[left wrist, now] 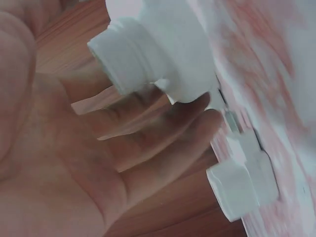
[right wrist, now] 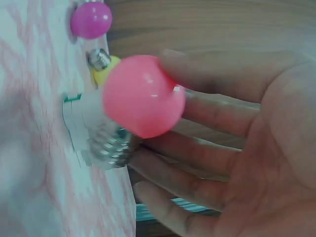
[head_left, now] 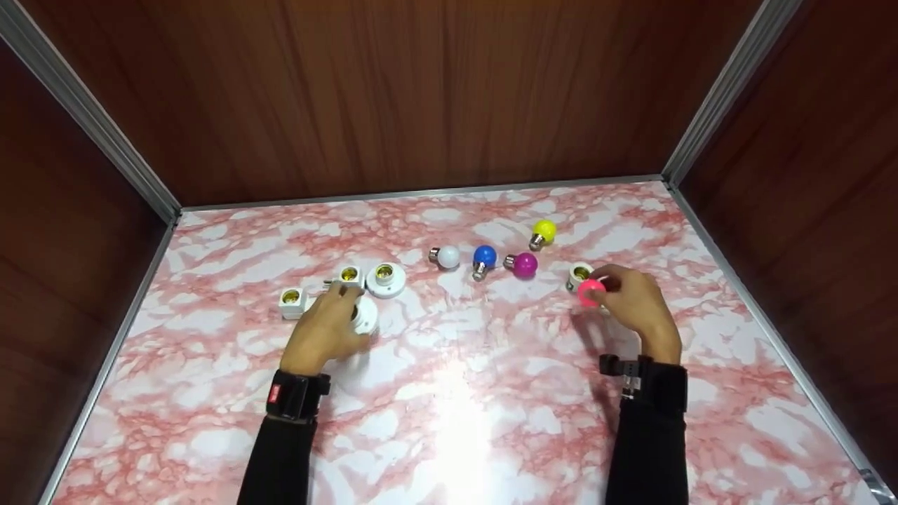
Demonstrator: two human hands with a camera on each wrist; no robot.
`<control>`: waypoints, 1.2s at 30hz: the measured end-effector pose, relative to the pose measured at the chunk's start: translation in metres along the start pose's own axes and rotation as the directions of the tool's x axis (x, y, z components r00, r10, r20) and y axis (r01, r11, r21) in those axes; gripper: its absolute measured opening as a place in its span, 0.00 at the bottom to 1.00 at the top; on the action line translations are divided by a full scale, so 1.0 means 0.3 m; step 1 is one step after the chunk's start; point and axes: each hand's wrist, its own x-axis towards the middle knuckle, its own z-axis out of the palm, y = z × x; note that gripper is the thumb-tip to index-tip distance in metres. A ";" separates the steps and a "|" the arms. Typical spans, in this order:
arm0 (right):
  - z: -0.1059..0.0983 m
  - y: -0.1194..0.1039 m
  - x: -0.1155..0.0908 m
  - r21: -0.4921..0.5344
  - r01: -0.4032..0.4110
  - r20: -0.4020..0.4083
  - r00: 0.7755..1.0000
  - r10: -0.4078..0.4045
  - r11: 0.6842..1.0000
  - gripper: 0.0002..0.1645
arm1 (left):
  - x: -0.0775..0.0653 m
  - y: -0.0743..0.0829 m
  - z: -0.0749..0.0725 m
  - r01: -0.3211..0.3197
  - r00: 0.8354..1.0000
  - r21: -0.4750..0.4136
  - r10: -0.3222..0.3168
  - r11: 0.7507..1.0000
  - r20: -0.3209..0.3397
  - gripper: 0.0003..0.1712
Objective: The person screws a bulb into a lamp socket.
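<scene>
My right hand (head_left: 638,306) pinches a pink light bulb (right wrist: 140,98) between thumb and fingers. The bulb's metal screw base (right wrist: 109,148) tilts downward beside a white lamp socket (head_left: 577,279) standing on the table; whether they touch I cannot tell. Over at the left, my left hand (head_left: 321,330) is spread above a round white lamp holder (head_left: 366,317), partly hiding it. In the left wrist view the fingers (left wrist: 163,148) extend fairly straight beside a round holder (left wrist: 163,54), and a square white socket (left wrist: 234,190) lies past the fingertips.
White, blue, magenta and yellow bulbs (head_left: 449,257) (head_left: 484,257) (head_left: 525,264) (head_left: 544,230) lie mid-table toward the back. Another round holder (head_left: 396,287) and two square sockets (head_left: 292,308) (head_left: 356,278) stand near my left hand. Brown panels (head_left: 421,98) with metal edging enclose the marbled table (head_left: 519,393).
</scene>
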 end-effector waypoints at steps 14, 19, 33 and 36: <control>0.073 -0.106 0.059 0.236 0.173 -0.317 0.944 -0.092 0.956 0.22 | 0.088 0.142 0.000 -0.188 0.956 -0.044 0.172 0.981 -0.239 0.45; 0.100 -0.165 0.069 0.368 0.193 -0.358 0.932 -0.053 0.910 0.22 | 0.119 0.194 0.000 -0.225 0.940 -0.047 0.204 0.973 -0.272 0.45; 0.202 -0.264 0.115 0.623 0.227 -0.310 0.950 -0.030 0.749 0.20 | 0.166 0.267 0.029 -0.256 0.932 -0.106 0.216 0.961 -0.291 0.44; 0.223 -0.260 0.125 0.726 0.229 -0.287 0.958 -0.018 0.649 0.19 | 0.172 0.272 0.040 -0.272 0.931 -0.139 0.223 0.952 -0.289 0.42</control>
